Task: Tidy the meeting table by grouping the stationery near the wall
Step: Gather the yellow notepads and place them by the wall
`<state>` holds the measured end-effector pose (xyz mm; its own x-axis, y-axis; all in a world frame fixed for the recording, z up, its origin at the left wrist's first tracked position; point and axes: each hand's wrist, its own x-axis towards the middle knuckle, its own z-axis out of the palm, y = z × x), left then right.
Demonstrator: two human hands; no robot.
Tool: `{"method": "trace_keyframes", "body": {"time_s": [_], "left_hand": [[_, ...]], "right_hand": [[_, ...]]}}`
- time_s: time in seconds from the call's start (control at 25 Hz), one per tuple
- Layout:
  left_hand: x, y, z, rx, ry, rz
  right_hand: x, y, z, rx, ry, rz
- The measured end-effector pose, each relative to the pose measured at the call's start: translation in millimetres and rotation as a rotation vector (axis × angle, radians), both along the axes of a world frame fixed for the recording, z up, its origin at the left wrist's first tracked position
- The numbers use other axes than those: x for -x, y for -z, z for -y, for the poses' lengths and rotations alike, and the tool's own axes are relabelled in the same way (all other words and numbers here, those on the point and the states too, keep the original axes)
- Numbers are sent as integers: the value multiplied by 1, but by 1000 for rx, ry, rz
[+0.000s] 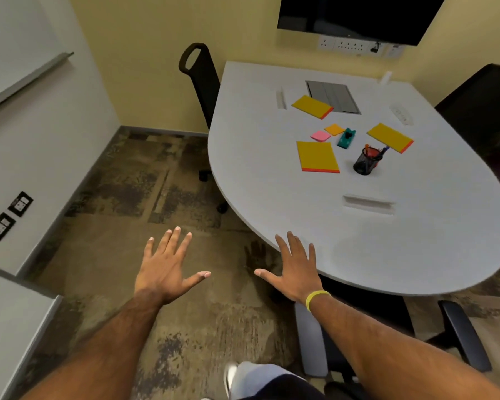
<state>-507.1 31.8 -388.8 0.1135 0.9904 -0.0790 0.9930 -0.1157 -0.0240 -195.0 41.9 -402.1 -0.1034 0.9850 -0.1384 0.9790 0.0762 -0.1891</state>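
The pale, round-ended surface fills the right half of the view, its far end set against the yellow wall below a dark screen. The stationery lies in a loose scatter past the middle of the surface, well apart from both hands and not yet up against the wall.

The left hand hangs over the carpeted floor, left of the surface, palm down, fingers straight and fanned wide, holding nothing. The right hand, with a yellow band at the wrist, is spread flat in the same way and is likewise empty. Its fingers reach over the near rim of the surface; whether they rest on it or float just above cannot be told.

Three yellow pads with orange edges are the biggest items. The near yellow pad lies closest to the hands, the right-hand yellow pad lies across from it, and the far yellow pad sits nearer the wall, its corner overlapping a grey hatch.

A black mesh pen holder stands upright between the near and right-hand pads, with pens in it. Just beyond it is a small teal item, possibly a tape dispenser. Left of that lie a pink sticky block and an orange sticky block, close together.
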Motion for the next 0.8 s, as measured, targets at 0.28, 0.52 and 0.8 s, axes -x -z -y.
{"method": "trace_keyframes", "body": {"time_s": [0.28,0.52,0.8], "left_hand": [[49,23,-145,32,51,-13],[77,-10,-309,21,102,-27],[53,-14,-469,72,292,40]], "right_hand": [[48,31,-147,8,107,-4],[76,25,-293,20,190,-46],[87,25,-399,36,358,-99]]}}
